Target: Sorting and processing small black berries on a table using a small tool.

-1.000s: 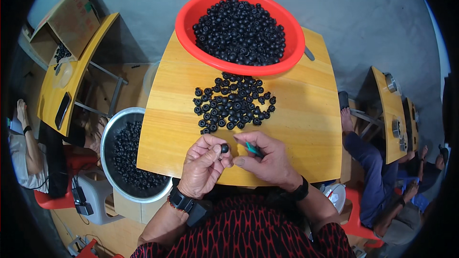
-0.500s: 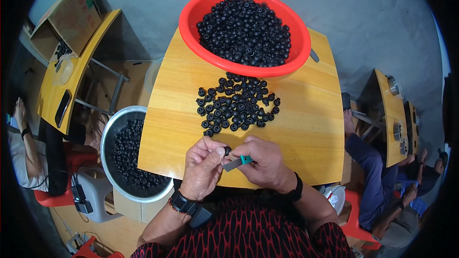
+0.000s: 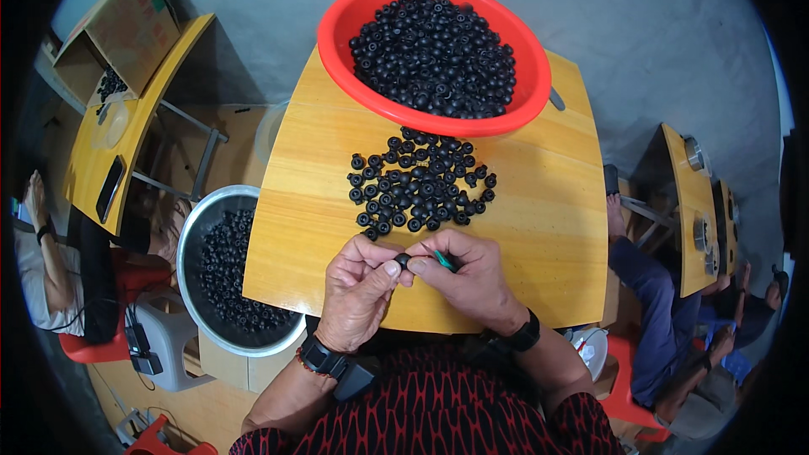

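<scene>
My left hand (image 3: 357,291) is closed, with thumb and fingertips pinching a small round black part (image 3: 403,260) over the near edge of the table. From the other side my right hand (image 3: 468,280) meets it, its thumb and fingertips at the part. A small blade tool with a green handle (image 3: 444,261) is gripped in my right hand; its blade is now mostly hidden by the fingers. Just beyond both hands lies a loose pile of black parts (image 3: 421,190) of the same kind, with round holes showing in many.
A red basin (image 3: 333,72) heaped with black parts stands at the table's far side. Left of the wooden table (image 3: 291,185), a metal basin (image 3: 187,274) holds more. A cardboard box (image 3: 139,34) sits on another table. People sit at both sides.
My right hand has turned and come closer to my left, so the tool's blade no longer shows. The black part is now pinched between both hands' fingertips.
</scene>
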The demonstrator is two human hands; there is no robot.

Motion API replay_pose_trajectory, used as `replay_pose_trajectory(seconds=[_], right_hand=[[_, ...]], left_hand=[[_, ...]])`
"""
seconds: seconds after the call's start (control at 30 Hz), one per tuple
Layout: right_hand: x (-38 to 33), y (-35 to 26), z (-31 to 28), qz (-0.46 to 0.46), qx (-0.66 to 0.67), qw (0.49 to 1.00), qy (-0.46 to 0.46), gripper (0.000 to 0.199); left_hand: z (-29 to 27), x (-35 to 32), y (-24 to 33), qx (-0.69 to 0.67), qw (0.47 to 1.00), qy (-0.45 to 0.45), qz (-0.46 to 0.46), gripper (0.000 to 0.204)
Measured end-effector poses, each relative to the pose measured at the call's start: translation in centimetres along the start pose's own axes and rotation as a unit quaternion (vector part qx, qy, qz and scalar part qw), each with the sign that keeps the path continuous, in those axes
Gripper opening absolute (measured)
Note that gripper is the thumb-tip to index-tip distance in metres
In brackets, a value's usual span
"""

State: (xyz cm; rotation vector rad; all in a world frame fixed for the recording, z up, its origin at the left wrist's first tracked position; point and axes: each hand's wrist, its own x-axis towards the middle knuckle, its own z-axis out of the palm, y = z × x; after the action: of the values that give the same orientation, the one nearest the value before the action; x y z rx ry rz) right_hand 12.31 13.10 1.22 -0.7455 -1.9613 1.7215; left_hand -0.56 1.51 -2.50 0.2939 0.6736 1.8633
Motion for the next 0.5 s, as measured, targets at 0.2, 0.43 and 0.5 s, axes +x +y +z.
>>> replay_pose_trajectory(seconds=[0.2,0.43,0.5], right_hand=[[0.71,-0.27,0.08,0.027,0.088,0.995,-0.026,0.010],[0.63,-0.20,-0.29,0.098,0.180,0.978,-0.035,0.011],[0.39,0.19,-0.33,0.099,0.185,0.978,-0.005,0.011]], left_hand=[[-0.20,0.06,-0.04,0.009,1.000,-0.011,0.005,0.014],[-0.37,0.07,-0.02,-0.014,1.000,-0.018,-0.002,0.011],[-0.15,-0.05,0.10,-0.016,1.000,-0.007,-0.004,0.011]])
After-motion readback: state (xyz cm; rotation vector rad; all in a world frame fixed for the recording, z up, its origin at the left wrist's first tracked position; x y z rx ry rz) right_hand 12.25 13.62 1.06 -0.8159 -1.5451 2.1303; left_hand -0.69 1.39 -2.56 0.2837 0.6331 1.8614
